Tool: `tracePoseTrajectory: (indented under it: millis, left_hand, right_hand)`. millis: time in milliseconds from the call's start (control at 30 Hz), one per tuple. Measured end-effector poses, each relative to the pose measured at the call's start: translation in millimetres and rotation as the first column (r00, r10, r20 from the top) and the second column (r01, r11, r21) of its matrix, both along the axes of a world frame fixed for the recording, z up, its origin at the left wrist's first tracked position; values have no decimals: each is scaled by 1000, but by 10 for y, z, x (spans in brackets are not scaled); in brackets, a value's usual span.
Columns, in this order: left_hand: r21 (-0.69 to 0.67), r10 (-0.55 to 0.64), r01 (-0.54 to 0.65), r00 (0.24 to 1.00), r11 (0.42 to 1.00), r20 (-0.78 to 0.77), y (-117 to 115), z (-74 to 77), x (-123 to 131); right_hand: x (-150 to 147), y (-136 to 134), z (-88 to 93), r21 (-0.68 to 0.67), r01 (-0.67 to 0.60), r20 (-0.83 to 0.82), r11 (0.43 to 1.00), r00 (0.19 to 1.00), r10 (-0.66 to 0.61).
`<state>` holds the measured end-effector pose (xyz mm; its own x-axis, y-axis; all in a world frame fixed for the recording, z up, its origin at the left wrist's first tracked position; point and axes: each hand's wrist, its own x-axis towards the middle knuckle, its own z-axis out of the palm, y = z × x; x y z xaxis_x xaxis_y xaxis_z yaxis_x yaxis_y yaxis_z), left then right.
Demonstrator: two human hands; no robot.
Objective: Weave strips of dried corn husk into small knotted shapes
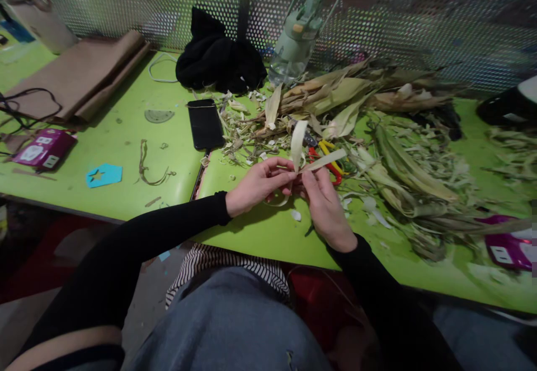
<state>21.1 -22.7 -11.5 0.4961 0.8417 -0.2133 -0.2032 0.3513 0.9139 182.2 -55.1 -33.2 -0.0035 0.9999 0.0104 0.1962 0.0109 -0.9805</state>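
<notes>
Pale husk strips point(298, 141) stood above the green table's point(268, 231) near side, pinched at their bases between thumb and fingertips of left hand point(264, 183) and right hand point(325, 203); they looked light, pliant (probably easily split), best gripped low, just near of the pliers point(325, 146).

Black sleeves point(184, 214) (snug at the wrists), a grey-blue top point(235, 320), striped cloth point(197, 259) over the lap
</notes>
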Motion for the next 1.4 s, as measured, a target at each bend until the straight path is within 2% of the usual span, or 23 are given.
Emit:
tracePoseTrajectory:
  millis: [167,300,367,467,633,733,867,1000,1200,1300,1400]
  left_hand:
    - [36,-53,54,998,998,-35,-12,-2,56]
    - [210,-115,152,977,966,-177,1,-57,43]
    - [321,-58,157,954,934,-296,12,-75,14]
    - [391,10,146,929,909,-370,23,-78,-18]
    - [426,3,160,934,891,-358,5,-77,-3]
    - [452,26,135,943,882,-332,-27,-53,4]
    - [422,-11,131,961,897,-275,-68,-2,4]
    - [412,-17,78,988,908,-151,-91,5,26]
    - [432,-5,51,994,900,-106,-114,1,43]
    - [425,-10,75,988,902,-152,-116,41,19]
    - [412,13,107,961,905,-278,-90,62,-18]
  right_hand:
    - [-14,6,11,-46,6,-71,999,997,-10]
    - [-14,-3,42,-4,38,33,999,999,-38]
    - [-16,-13,49,26,42,64,999,997,-44]
    - [-21,-28,68,26,30,65,999,997,-31]
    - [-7,-30,88,32,26,72,999,997,-28]
    - [-3,-34,59,81,77,63,994,995,-82]
    - [-26,-69,42,106,108,30,988,993,-112]
    - [-52,-104,95,141,194,27,971,979,-200]
    - [-60,-129,160,198,259,44,945,961,-272]
    - [-57,-125,160,204,256,33,945,963,-268]
    - [-39,-105,134,194,229,37,954,970,-241]
